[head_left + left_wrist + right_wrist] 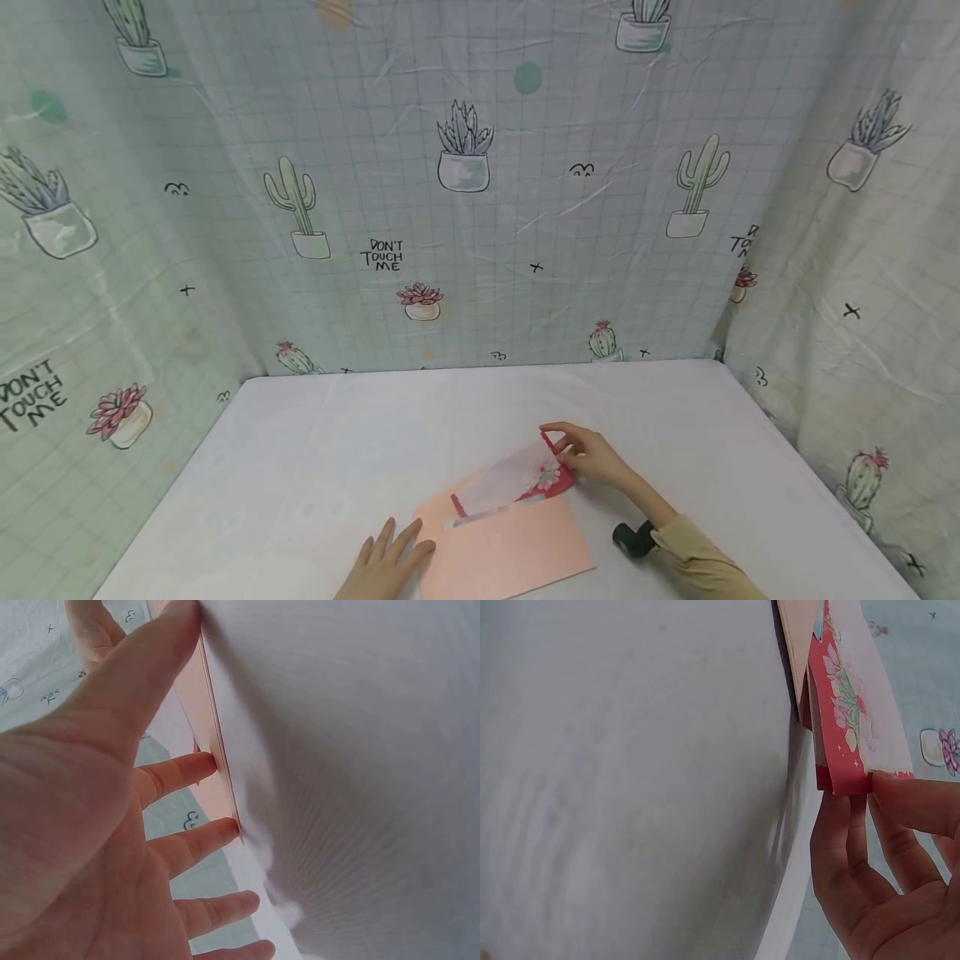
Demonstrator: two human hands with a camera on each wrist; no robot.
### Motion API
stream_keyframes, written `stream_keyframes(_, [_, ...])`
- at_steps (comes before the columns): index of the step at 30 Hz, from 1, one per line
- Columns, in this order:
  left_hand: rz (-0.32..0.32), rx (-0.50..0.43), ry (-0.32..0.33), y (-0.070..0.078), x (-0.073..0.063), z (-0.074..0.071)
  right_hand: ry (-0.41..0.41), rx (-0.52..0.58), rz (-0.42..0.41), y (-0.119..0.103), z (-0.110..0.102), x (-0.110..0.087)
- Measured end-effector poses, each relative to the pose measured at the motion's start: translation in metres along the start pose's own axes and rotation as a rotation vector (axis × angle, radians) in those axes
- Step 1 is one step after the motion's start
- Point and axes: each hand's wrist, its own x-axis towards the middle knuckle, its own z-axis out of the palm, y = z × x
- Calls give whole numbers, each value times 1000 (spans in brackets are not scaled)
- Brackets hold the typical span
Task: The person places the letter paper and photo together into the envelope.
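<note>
We see the card [536, 479] lying half inside the pink envelope [510, 546], near the front edge of the white surface [315, 450]. Its long axis runs from the envelope's mouth up and away to the right, and the free far corner sits right at the right hand [592, 457], so that hand is plainly the nearer one. The grip there is a pinch: thumb and fingertips [900, 799] close on the card's red corner, as the right wrist view shows clearly.

The card is pale and slightly see-through across most of its face, with a red border and a pink flower printed near the pinched corner. The envelope is plain salmon pink, flat, with its opening turned toward the card.

The left hand [386, 562] lies at the envelope's left edge, fingers straight and spread, their tips [206, 766] touching the paper's edge and pressing it against the surface.

A dark wrist strap [633, 537] shows on the right sleeve. Behind everything hangs a cactus-print cloth [465, 167].
</note>
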Motion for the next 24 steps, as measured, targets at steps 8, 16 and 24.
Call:
stream_keyframes(8, [-38,-57,-132,0,3,-8,-23,-2,-30,1,3,4])
stream_keyframes(16, [-24,-66,-124,-1,3,-8,-29,27,-11,-7,10,10])
stream_keyframes(24, [-33,-125,-139,0,4,-11,9,86,-47,-19,17,15])
